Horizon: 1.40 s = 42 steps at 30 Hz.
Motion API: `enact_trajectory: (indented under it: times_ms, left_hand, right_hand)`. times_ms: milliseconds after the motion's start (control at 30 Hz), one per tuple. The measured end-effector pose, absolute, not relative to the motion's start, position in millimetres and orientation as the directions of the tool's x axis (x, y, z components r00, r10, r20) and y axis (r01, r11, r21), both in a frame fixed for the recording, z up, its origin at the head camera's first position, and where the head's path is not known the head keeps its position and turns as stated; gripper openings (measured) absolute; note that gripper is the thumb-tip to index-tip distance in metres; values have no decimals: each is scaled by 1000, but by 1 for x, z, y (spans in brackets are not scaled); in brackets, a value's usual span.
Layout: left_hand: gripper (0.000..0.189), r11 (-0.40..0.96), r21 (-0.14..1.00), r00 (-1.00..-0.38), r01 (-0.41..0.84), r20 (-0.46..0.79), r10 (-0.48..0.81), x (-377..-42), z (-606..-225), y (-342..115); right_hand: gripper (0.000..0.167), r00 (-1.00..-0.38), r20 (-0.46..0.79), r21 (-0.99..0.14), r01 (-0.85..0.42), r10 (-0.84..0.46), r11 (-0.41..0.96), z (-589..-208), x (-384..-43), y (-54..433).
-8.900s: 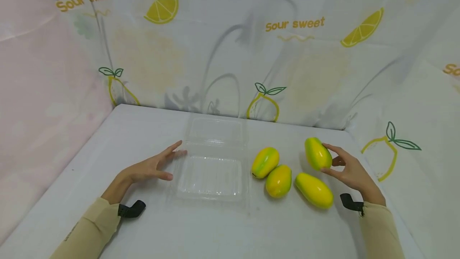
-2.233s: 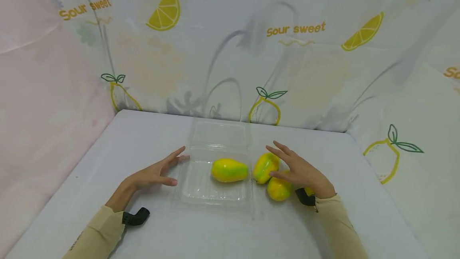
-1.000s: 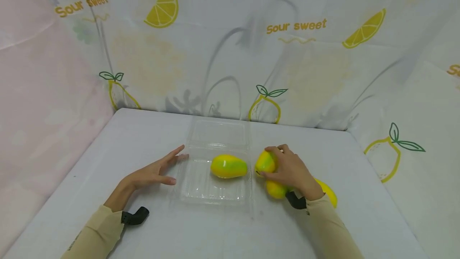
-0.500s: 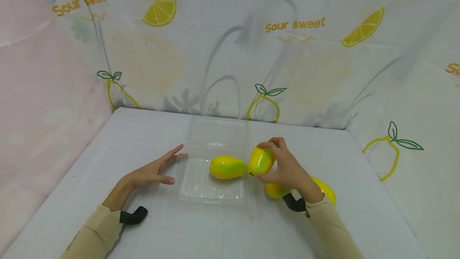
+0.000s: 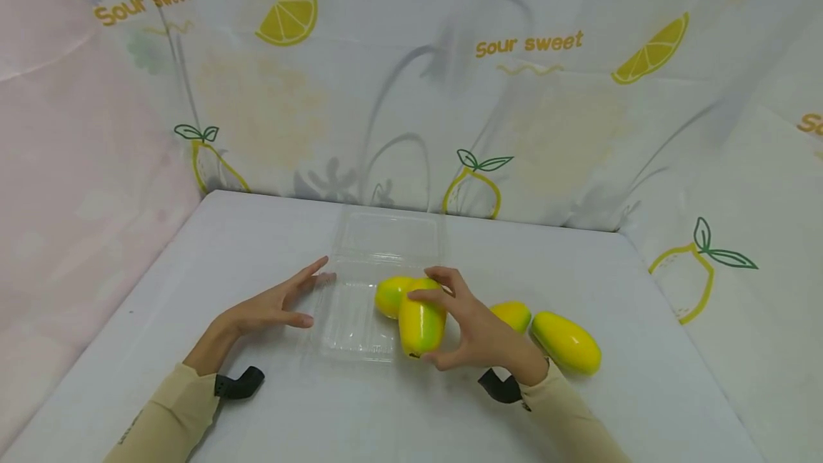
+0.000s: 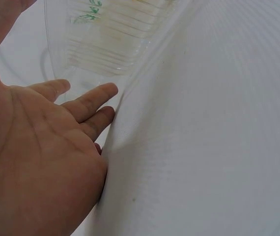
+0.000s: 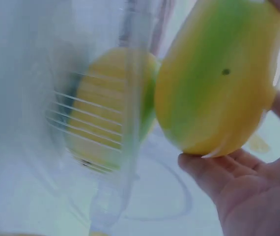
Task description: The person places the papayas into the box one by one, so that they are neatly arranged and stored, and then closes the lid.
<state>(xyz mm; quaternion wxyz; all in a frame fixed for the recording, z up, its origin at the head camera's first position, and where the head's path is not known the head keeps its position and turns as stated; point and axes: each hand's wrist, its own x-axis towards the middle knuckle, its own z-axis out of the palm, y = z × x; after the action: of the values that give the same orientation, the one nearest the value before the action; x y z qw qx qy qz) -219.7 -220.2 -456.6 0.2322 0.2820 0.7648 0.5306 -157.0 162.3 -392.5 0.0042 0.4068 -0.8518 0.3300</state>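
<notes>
Has brought a glossy yellow-green oblong fruit, gripped in the right hand, over the clear hinged plastic box, beside a matching fruit inside: apparently a second loading, unfinished. Keeps the left hand unclenched and holding nothing by the box's left side. Leaves two loose fruits rightward.

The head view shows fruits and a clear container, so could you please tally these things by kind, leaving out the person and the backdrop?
Clear container, lid open: 1
Yellow-green fruits: 4 (one held in the right hand, one in the container, two on the table)
Total: 5
</notes>
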Motion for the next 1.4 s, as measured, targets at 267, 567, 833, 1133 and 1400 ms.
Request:
enact_trajectory:
  times_ms: [267, 567, 833, 1133, 1400]
  left_hand:
    - [103, 297, 939, -741, 174, -74, 668, -219, -457, -220]
    - [102, 302, 935, -741, 186, -68, 668, -221, -457, -221]
    - [101, 314, 928, -740, 200, -67, 670, -220, -455, -220]
    - [100, 322, 927, -742, 194, -76, 666, -219, -454, -220]
    - [100, 306, 936, -742, 176, -78, 665, -219, -453, -220]
  right_hand:
    - [78, -552, 293, -538, -770, -781, 343, -403, -158, 155]
    - [79, -512, 265, -508, -794, -817, 333, -401, -157, 152]
    - [56, -535, 278, -507, -787, -798, 350, -412, -161, 151]
    - [48, -507, 312, -474, -816, -803, 332, -416, -164, 152]
    - [43, -464, 387, -390, -866, -797, 315, -418, -168, 152]
